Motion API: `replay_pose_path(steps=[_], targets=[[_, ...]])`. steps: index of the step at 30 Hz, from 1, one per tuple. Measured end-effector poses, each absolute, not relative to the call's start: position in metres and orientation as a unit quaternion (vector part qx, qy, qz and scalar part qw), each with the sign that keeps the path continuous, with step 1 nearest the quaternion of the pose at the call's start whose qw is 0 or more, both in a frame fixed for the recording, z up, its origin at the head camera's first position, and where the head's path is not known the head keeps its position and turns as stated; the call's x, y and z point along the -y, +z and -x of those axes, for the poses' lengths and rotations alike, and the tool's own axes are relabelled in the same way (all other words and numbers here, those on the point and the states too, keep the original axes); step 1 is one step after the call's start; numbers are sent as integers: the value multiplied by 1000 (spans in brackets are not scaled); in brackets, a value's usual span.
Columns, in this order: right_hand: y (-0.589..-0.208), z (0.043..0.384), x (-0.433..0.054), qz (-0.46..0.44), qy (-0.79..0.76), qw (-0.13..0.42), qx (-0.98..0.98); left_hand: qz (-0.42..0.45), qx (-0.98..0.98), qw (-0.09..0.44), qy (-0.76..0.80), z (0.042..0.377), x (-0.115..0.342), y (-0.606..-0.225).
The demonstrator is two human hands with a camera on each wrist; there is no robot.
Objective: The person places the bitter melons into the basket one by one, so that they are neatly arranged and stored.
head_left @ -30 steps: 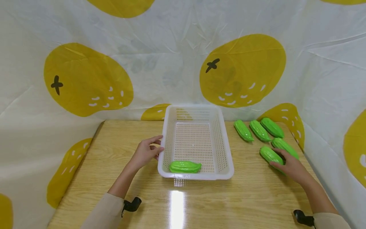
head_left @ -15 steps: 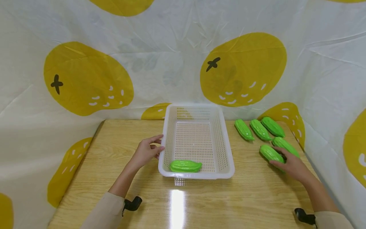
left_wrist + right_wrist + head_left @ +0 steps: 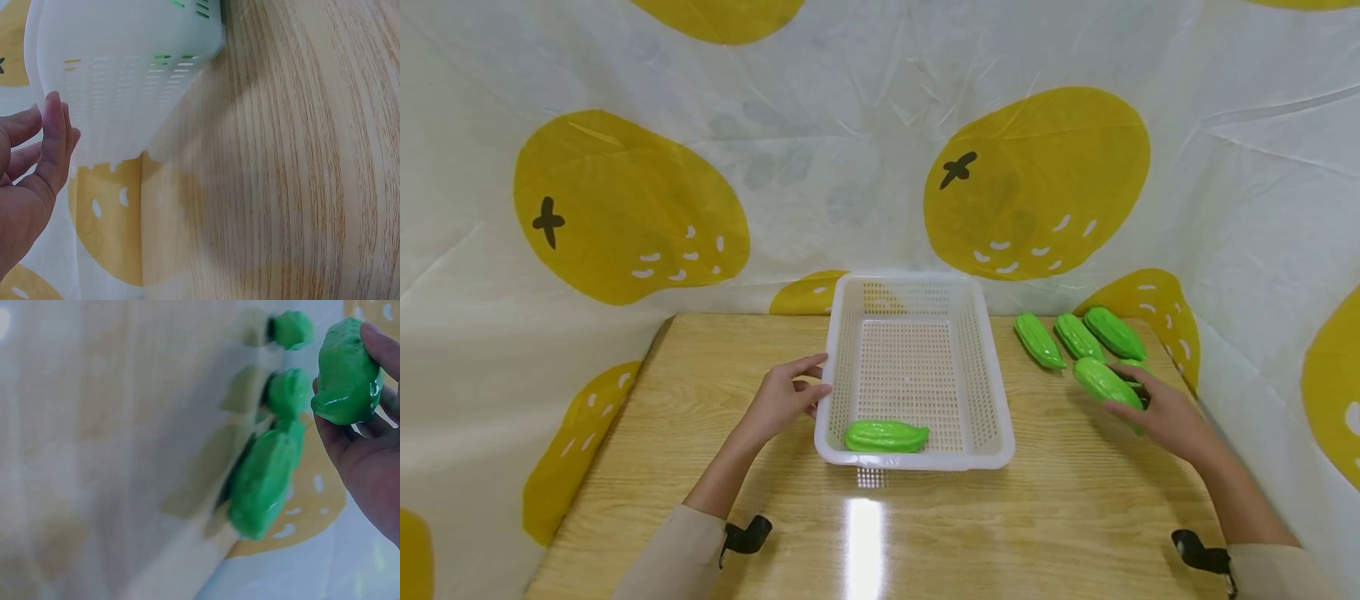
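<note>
First, at the near edge, a pale reflection (image 3: 865,546) shines on the wood-grain worktop (image 3: 1000,533), between two beige sleeves (image 3: 673,554), each with a black device (image 3: 748,535) at the cuff. Further in stands a white perforated basket (image 3: 917,461), with one green gourd (image 3: 886,436) lying crosswise inside, against its near end. The left hand (image 3: 782,398) is relaxed at the basket's left side, thumb and fingers touching the rim without closing round it. Well to the right of the basket, the right hand (image 3: 1165,421) grasps another gourd, the held gourd (image 3: 1103,383), between thumb and fingers, raised off the worktop. Behind it, mostly hidden in the head view, lies a fourth-row neighbour, the near gourd (image 3: 259,484). Beyond that, three more lie close together by the far edge: the left gourd (image 3: 1038,342), the middle gourd (image 3: 1078,336) and the right gourd (image 3: 1115,333). Farthest back hangs a white cloth (image 3: 835,100) printed with yellow fruit.
</note>
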State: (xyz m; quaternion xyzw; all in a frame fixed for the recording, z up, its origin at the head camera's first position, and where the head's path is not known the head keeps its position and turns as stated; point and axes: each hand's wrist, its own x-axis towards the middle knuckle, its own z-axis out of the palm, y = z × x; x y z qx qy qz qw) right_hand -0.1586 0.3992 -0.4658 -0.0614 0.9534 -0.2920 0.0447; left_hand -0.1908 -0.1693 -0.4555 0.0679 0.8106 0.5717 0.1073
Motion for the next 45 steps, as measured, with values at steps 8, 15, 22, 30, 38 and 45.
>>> replay_pose_path(steps=[8,15,22,30,38,45], targets=[[-445,173,-382,78,-287,47,-953,-69,-808,111,574,189,170,-458],[-426,189,-360,88,-307,59,-946,-72,-810,107,573,188,170,-456],[-408,208,-335,134,-302,29,-943,-72,-810,107,572,188,171,-456],[-385,221,-303,164,-305,45,-937,-73,-810,107,572,189,170,-456],[-368,236,-273,192,-330,64,-922,-74,-814,103,567,189,170,-455],[-361,256,-247,233,-309,69,-919,-77,-813,102,568,189,169,-454]])
